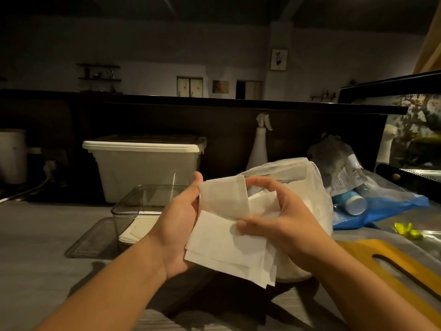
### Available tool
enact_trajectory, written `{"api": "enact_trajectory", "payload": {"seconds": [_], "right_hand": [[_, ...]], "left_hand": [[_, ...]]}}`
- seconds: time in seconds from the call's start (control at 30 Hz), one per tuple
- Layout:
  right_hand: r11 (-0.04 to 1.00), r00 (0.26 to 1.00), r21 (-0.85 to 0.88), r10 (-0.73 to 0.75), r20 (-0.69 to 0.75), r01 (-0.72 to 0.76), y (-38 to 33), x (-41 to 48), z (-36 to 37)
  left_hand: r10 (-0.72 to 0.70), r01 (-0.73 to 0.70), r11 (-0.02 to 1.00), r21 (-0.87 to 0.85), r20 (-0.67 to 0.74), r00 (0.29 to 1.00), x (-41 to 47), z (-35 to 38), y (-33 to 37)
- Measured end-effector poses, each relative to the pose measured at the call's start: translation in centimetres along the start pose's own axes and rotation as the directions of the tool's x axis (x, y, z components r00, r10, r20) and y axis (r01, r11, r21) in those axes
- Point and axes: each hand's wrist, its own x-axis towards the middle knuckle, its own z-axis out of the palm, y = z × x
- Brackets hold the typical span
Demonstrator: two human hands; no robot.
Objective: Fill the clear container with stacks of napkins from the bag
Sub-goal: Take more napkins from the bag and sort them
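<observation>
Both my hands hold a loose stack of white napkins [224,237] above the counter, in front of the clear plastic bag [307,177]. My left hand [177,225] grips the stack's left edge from behind, thumb on top. My right hand [279,216] pinches the right side, thumb on the front sheet and fingers curled over the top. The stack is uneven, and one sheet stands folded upward. The clear container [133,206] stands to the left, just beyond my left hand, with a few white napkins [133,232] lying flat in its bottom.
A white lidded bin [145,163] stands behind the container, a spray bottle [259,144] beside it. At the right lie a blue bag with a bottle [353,204], a yellow cutting board [391,266] and a glass display case [410,130]. A clear lid [90,242] lies by the container.
</observation>
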Motion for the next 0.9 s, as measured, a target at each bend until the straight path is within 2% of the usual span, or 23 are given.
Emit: {"api": "enact_trajectory", "payload": {"seconds": [0.23,0.47,0.57,0.77,0.83,0.9], "right_hand": [[0.999,1.0,0.039,0.018,-0.016,-0.018,-0.1,0.2,-0.2],[1.0,0.999,-0.006,0.03,-0.018,-0.03,-0.2,0.1,0.1],[0.999,0.999,-0.035,0.033,-0.034,-0.034,-0.2,0.1,0.2],[0.999,0.999,-0.026,0.036,0.033,-0.035,-0.4,0.0,-0.2],[0.999,0.993,0.036,0.035,0.108,-0.039,-0.9,-0.1,-0.6],[0.978,0.987,0.202,0.012,0.16,-0.044,-1.4,-0.2,-0.9]], "left_hand": [[0.086,-0.089,0.996,0.024,0.117,0.989,-0.7,0.6,0.0],[0.045,-0.047,0.998,-0.029,-0.059,0.997,-0.3,0.5,-0.1],[0.105,-0.112,0.99,-0.085,-0.079,0.991,-0.3,0.3,0.0],[0.242,-0.267,0.94,-0.213,-0.137,0.961,-0.4,-0.4,1.1],[0.29,-0.324,0.922,-0.213,-0.177,0.941,-0.6,-0.5,1.6],[0.301,-0.338,0.922,-0.19,-0.197,0.933,-0.7,-0.3,1.8]]}}
